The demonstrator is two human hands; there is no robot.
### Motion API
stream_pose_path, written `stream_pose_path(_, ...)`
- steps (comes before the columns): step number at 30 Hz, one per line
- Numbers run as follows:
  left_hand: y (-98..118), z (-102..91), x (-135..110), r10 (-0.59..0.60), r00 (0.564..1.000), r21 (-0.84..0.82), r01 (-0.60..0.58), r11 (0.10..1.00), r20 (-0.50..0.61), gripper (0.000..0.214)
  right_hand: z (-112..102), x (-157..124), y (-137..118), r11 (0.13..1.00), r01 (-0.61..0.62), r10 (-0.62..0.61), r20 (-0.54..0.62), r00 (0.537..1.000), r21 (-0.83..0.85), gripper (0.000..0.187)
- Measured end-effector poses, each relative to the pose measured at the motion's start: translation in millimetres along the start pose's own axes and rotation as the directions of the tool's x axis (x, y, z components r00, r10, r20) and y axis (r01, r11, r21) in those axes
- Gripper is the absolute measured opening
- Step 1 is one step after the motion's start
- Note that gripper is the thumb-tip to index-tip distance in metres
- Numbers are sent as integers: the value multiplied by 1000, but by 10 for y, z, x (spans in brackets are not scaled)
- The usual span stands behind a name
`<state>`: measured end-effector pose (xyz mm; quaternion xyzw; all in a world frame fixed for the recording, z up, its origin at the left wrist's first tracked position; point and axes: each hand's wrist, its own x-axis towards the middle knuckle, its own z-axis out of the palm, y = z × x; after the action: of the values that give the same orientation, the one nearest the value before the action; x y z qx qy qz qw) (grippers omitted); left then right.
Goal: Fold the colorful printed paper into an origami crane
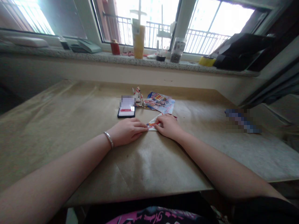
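A small folded piece of printed paper lies on the table between my two hands. My left hand, with a silver bangle at the wrist, has its fingers together on the paper's left corner; its thumb is mostly hidden. Bent fingers of my right hand grip the paper's right part and cover much of it. The visible paper is white with red, orange and blue print. Just beyond it lies a small pile of colourful printed leaflets. A folded, crumpled paper shape stands beside the pile.
A phone with a lit screen lies beyond my left hand. A blurred blue item rests at the table's right. Along the granite windowsill stand a tall yellow drink cup, a red container and a black bag-like object.
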<state>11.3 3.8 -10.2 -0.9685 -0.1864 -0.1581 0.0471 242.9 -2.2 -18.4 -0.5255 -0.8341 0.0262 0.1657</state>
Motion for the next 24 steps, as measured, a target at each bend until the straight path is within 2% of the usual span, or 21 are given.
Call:
stream_pose_path(6, -4, -5, 1, -18, 1000, -18, 19, 1000, 14, 32, 46, 16, 48, 998, 47, -47, 2, 999, 37, 14)
stream_pose_path(16, -2, -17, 3, -13, 1000, -44, 13, 999, 6, 31, 26, 60, 91, 990, -26, 14, 86, 996, 136, 16)
stream_pose_path(18, 1, -17, 2, -12, 1000, -46, 12, 999, 3, 31, 11, 33, 70, 997, -14, 10, 55, 998, 79, 15)
stream_pose_path(20, 3, -15, 2, -15, 1000, -46, 15, 999, 5, 31, -8, -10, 26, 998, 21, -21, -7, 1000, -54, 17)
stream_pose_path(24, 4, -10, 1, -17, 1000, -42, 18, 999, 9, 32, -45, -90, -98, 959, 109, -129, -60, 990, -260, 31)
